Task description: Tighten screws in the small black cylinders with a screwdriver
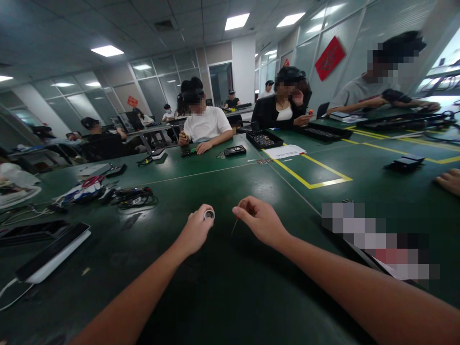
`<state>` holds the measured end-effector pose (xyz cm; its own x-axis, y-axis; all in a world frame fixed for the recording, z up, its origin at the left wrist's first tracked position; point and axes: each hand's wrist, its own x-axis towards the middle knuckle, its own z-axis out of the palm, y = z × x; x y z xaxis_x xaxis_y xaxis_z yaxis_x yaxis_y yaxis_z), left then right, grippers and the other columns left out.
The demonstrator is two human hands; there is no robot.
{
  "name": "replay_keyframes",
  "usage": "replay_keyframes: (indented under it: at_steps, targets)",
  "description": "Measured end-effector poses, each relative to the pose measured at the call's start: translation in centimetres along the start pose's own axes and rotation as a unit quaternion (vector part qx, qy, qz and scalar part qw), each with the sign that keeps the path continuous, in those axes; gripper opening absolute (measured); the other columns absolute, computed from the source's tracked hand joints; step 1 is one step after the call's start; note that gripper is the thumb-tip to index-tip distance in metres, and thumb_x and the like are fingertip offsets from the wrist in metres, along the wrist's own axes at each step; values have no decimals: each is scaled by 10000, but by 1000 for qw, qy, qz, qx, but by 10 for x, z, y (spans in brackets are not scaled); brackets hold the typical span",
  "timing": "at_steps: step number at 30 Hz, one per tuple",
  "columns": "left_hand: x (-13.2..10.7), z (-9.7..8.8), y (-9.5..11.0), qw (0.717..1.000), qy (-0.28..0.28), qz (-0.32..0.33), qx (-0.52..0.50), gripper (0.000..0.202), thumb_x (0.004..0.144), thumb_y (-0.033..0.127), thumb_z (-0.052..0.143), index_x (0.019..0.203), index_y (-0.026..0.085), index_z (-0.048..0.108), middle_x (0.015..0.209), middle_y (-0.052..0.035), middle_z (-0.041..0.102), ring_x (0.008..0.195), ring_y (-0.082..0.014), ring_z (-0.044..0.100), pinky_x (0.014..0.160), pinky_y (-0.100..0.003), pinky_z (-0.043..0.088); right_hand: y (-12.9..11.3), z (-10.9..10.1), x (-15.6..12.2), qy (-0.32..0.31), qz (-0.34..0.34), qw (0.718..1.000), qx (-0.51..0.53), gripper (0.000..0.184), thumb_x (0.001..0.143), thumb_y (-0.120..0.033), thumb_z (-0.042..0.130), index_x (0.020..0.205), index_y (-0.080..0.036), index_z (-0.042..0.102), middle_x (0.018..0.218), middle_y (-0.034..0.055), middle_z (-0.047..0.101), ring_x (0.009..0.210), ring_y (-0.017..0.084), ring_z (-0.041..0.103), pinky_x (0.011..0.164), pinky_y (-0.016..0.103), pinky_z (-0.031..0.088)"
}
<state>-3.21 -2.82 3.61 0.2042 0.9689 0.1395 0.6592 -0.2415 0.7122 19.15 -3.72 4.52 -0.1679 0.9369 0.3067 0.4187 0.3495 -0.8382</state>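
Observation:
My left hand (196, 227) is closed around a small round part (209, 215) with a silvery rim and a darker inside, its open-looking end turned up and to the right. The fingers hide most of its body, and its exact kind cannot be made out. A short gap to the right, my right hand (260, 218) grips a small screwdriver (235, 224). Its thin shaft points down and a bit of red shows beside the thumb; the palm hides the handle. Both hands are above the dark green table (201, 297), and the two held things do not touch.
A black-and-white long device (57, 254) lies at left, behind it a heap of cables (132, 197). A pixelated sheet (377, 239) lies at right. Ahead are yellow tape lines (330, 182), a black parts tray (264, 139) and co-workers (206, 124). Another person's hand (449, 181) rests at the right edge.

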Motion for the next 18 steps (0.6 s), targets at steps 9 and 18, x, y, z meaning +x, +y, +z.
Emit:
replay_keyframes:
  at_steps: [9, 18]
  targets:
    - [-6, 31, -9, 993, 5, 67, 97, 170, 894, 217, 551, 1063, 226, 563, 1010, -57, 624, 996, -270, 563, 1072, -578, 349, 8, 0, -1, 52, -32, 996, 61, 176, 933, -384, 582, 952, -225, 656, 842, 20, 708, 758, 177, 655, 700, 320, 500]
    - [-3, 27, -12, 996, 36, 66, 43, 260, 886, 215, 623, 1145, 239, 618, 1138, -50, 656, 1070, -260, 580, 974, -442, 443, 7, 1, 0, 71, -26, 995, 69, 175, 927, -368, 588, 968, -213, 658, 828, 15, 715, 738, 169, 662, 679, 304, 495]
